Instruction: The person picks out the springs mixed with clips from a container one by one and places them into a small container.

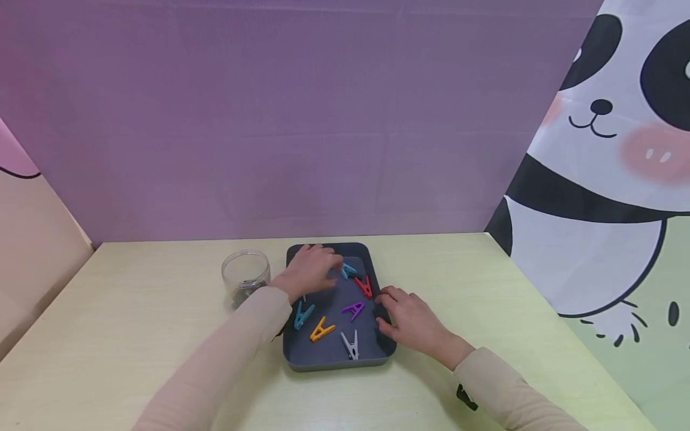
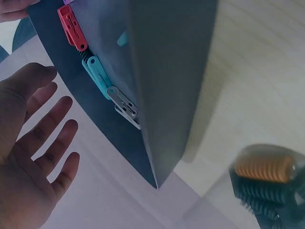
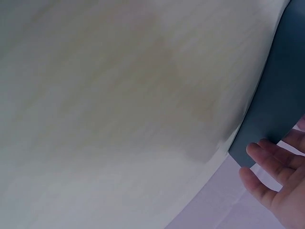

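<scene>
A dark grey tray [image 1: 339, 362] holds several plastic clothespins, spread out: a yellow clothespin [image 1: 321, 330], a purple clothespin [image 1: 354, 309], a red clothespin [image 2: 72, 28], a teal clothespin [image 2: 98, 76] and a grey clothespin [image 2: 123, 105] among them. Between the red and teal ones lies a small black coil [image 2: 86, 54]. Over the tray's far left part hovers my left hand [image 1: 311, 270], fingers spread and loosely bent, nothing in them. My right hand [image 1: 412, 320] rests its relaxed fingers against the tray's right side; in the right wrist view the fingertips [image 3: 254, 149] lie at the outer wall.
Just left of the tray stands a clear round jar [image 1: 245, 269] with coiled pieces inside, one of them an orange coil [image 2: 264, 168]. A purple backdrop [image 1: 296, 120] rises behind the pale wooden table [image 1: 135, 335].
</scene>
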Tool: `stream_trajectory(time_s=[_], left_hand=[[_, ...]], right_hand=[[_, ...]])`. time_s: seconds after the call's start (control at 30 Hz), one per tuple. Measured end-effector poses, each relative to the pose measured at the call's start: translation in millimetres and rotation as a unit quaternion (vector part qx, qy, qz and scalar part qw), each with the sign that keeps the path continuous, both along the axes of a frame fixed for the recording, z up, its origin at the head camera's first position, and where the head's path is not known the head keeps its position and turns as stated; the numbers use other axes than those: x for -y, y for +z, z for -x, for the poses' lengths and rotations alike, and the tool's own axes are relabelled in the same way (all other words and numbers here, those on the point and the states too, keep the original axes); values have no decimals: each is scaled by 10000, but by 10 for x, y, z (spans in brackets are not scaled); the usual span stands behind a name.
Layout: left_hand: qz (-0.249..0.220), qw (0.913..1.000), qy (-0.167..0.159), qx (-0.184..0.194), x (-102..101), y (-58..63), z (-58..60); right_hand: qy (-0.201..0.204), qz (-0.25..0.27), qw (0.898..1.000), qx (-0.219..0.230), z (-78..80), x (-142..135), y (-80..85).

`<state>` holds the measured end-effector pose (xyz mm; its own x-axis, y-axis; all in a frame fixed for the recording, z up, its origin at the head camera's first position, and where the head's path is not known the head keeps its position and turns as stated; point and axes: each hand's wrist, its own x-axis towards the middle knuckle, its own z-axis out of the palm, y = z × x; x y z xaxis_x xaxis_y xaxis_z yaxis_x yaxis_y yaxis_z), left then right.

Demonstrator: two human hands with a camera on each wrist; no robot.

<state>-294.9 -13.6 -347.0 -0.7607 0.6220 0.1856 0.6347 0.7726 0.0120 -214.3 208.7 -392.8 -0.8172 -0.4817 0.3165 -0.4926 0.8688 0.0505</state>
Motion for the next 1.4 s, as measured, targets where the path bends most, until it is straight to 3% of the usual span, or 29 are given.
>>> stream_trajectory(time_s=[0.3, 0.53, 0.83, 1.4], left_hand=[[89, 9996, 187, -164, -162, -54, 113], [82, 9994, 323, -69, -248, -35, 173], [307, 9990, 295, -160, -331, -24, 239], [724, 9968, 237, -246, -491, -163, 276]], right_hand=[[19, -61, 10000, -66, 7, -10, -10], [69, -42, 9999, -101, 4, -21, -10], [75, -20, 9999, -109, -4, -14, 4], [-10, 4, 10000, 72, -5, -3, 10]])
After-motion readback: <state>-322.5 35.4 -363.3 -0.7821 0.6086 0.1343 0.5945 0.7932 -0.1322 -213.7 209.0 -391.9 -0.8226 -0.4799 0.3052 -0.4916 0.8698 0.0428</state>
